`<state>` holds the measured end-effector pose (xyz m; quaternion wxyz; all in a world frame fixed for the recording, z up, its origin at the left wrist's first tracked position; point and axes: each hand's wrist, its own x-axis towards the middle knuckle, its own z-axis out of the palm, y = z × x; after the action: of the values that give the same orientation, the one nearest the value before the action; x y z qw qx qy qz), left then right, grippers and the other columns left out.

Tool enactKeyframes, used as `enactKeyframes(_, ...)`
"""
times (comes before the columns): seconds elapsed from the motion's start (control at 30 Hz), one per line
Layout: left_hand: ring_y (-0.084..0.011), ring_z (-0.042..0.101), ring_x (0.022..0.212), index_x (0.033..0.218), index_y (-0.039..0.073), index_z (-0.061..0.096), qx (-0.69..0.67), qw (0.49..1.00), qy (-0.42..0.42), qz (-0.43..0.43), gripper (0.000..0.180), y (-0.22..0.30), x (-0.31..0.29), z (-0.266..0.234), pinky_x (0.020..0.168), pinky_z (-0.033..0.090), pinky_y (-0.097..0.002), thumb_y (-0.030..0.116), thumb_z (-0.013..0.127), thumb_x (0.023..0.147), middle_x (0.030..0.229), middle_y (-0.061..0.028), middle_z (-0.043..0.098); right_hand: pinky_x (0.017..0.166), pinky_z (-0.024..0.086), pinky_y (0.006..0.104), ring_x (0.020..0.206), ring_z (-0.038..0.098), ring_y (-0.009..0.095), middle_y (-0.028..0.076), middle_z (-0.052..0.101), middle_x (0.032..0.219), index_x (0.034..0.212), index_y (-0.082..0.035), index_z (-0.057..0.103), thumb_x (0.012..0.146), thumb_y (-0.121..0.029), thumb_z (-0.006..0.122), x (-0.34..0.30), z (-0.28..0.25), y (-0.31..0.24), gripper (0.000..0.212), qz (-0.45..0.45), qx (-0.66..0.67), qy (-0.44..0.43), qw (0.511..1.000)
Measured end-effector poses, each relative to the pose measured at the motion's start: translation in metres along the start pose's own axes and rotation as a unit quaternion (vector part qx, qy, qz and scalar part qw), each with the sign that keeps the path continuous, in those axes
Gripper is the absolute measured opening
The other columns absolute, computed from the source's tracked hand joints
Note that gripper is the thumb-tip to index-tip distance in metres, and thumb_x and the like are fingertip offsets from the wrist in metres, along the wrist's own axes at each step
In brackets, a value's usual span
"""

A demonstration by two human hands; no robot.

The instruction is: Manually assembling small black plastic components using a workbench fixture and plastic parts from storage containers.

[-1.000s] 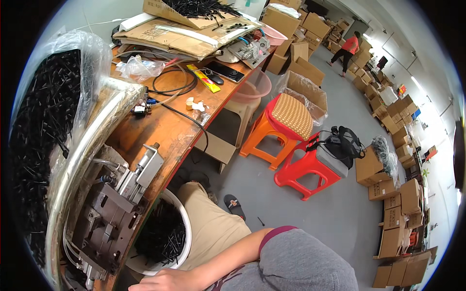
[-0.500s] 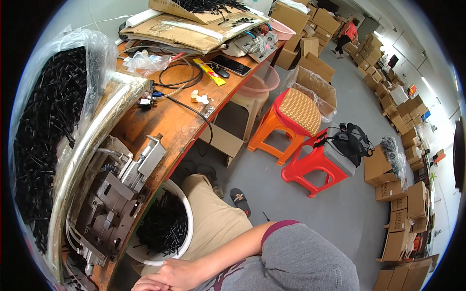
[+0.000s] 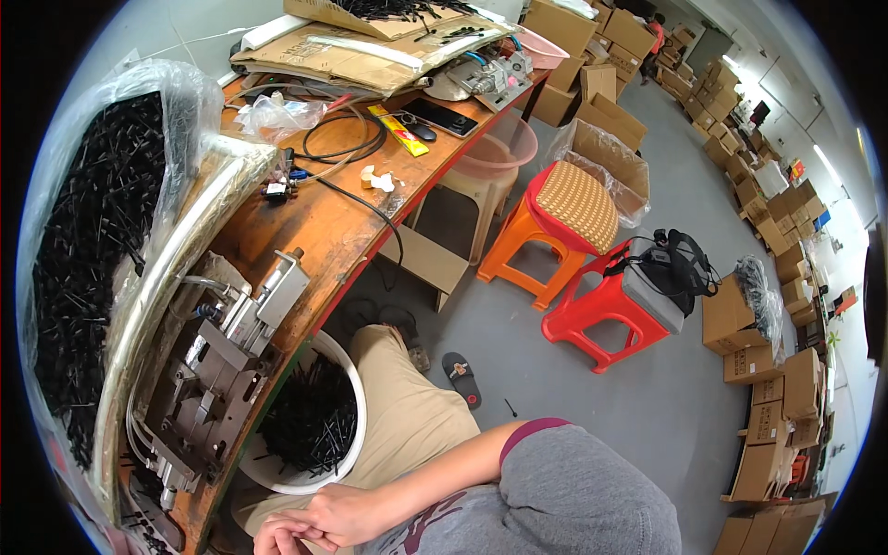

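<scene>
At the lower edge my right hand lies against my left hand, with the right forearm coming in from the grey sleeve. The fingers of both are curled in close together. Whatever they may hold is hidden. Just beyond them, beside my knee, a white bucket holds many thin black plastic pieces. On the bench to the left, a metal clamping fixture with a small cylinder and air hoses is mounted near the edge. Neither hand touches the fixture.
A clear plastic bag of black pieces stands at far left. On the wooden bench lie a phone, cables and flattened cardboard. An orange stool and red stool stand right. Cartons line the wall; a person is far back.
My hands have shifted slightly, with more of the curled fingers showing now. The view has turned a little. The distant person has moved farther back among the cartons.
</scene>
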<state>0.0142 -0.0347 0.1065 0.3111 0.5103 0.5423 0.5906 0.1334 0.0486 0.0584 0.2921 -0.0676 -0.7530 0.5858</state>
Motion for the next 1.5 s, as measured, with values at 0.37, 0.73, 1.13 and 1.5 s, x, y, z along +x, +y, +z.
enactKeyframes(0.37,-0.0224,0.064,0.055,0.078,-0.006,0.064,-0.034,0.999,0.022,-0.020,0.028,0.003,0.008,-0.005,0.055,0.052,-0.0314,0.014,0.057,0.097,0.073,-0.0180,0.067,0.056,0.054,0.0373,0.059,0.067,0.026,0.004,0.065,0.066,0.123,-0.009,0.056,0.078,-0.005,0.062,0.010,-0.015,-0.001,0.045,0.019,-0.041,-0.050,0.998)
enactKeyframes(0.73,-0.0179,0.067,0.069,0.094,-0.006,0.065,-0.060,0.961,0.262,-0.063,0.017,-0.020,-0.008,-0.041,0.064,0.054,-0.0276,0.004,0.052,0.098,0.084,-0.0158,0.069,0.075,0.058,0.0281,0.083,0.072,0.020,0.016,0.072,0.096,0.113,0.006,0.066,0.092,0.006,0.054,0.100,-0.081,-0.048,0.024,0.032,-0.040,-0.011,0.999)
enactKeyframes(1.13,-0.0182,0.070,0.068,0.111,0.000,0.066,0.201,0.975,0.087,0.041,0.028,-0.039,0.008,-0.016,0.061,0.055,-0.0271,-0.003,0.067,0.082,0.086,-0.0106,0.073,0.083,0.047,0.0387,0.099,0.057,0.027,0.009,0.063,0.098,0.096,-0.003,0.066,0.071,-0.002,0.070,0.307,-0.048,-0.041,0.026,-0.387,-0.326,0.043,0.861)
enactKeyframes(1.5,-0.0187,0.071,0.069,0.116,0.004,0.066,0.225,0.972,0.055,0.028,0.039,-0.046,0.000,-0.015,0.061,0.056,-0.0282,-0.001,0.070,0.078,0.084,-0.0073,0.072,0.094,0.038,0.0415,0.102,0.053,0.025,0.013,0.061,0.102,0.103,0.000,0.066,0.068,-0.017,0.070,0.394,0.011,-0.025,0.039,-0.285,-0.639,0.045,0.713)
